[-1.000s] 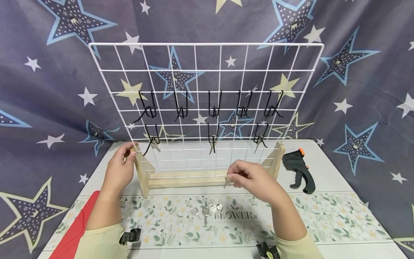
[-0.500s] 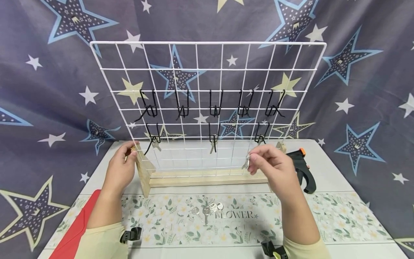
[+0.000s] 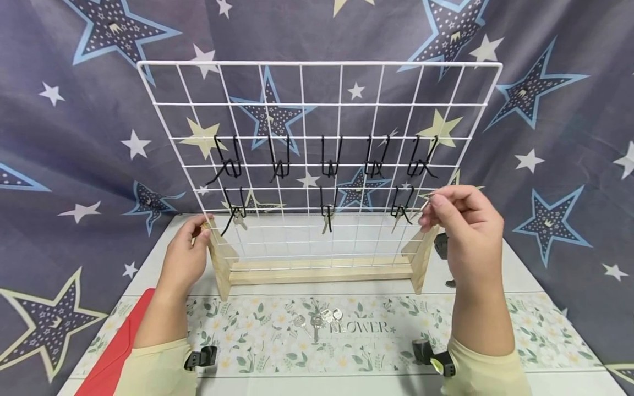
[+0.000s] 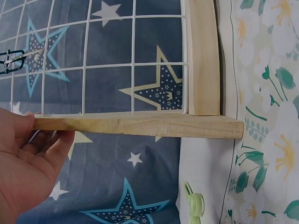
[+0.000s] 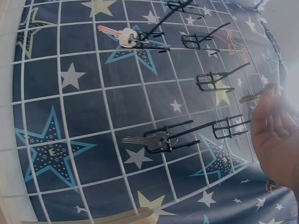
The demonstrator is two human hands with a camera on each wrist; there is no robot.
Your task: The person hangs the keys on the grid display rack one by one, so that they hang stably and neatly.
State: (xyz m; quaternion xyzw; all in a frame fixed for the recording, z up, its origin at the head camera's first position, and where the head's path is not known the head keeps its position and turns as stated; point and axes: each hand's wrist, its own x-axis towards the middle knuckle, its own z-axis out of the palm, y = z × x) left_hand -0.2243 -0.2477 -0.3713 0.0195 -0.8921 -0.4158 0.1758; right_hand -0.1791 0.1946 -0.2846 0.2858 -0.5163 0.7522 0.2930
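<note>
My left hand (image 3: 184,250) grips the upper end of the stand's left wooden side piece (image 4: 140,125), with the thumb on one face and fingers on the other. At the right edge of the white wire grid (image 3: 317,104), my right hand (image 3: 468,225) pinches a small key (image 5: 252,97) between thumb and fingertips, apart from any hook. Two rows of black hooks (image 3: 329,160) hang on the grid. Keys hang from the lower left hook (image 3: 235,212), the lower middle hook (image 3: 328,209) and the lower right hook (image 3: 401,206). Several loose keys (image 3: 316,328) lie on the table.
A floral mat (image 3: 267,352) runs across the white table in front of the stand's wooden base (image 3: 322,273). Something flat and red (image 3: 119,335) lies at left. A black tool (image 3: 442,246) is mostly hidden behind my right arm. A star-patterned curtain (image 3: 307,33) closes off the back.
My right hand has moved right and up with the key, from low in front of the base to the grid's right edge. The left hand has stayed on the side piece.
</note>
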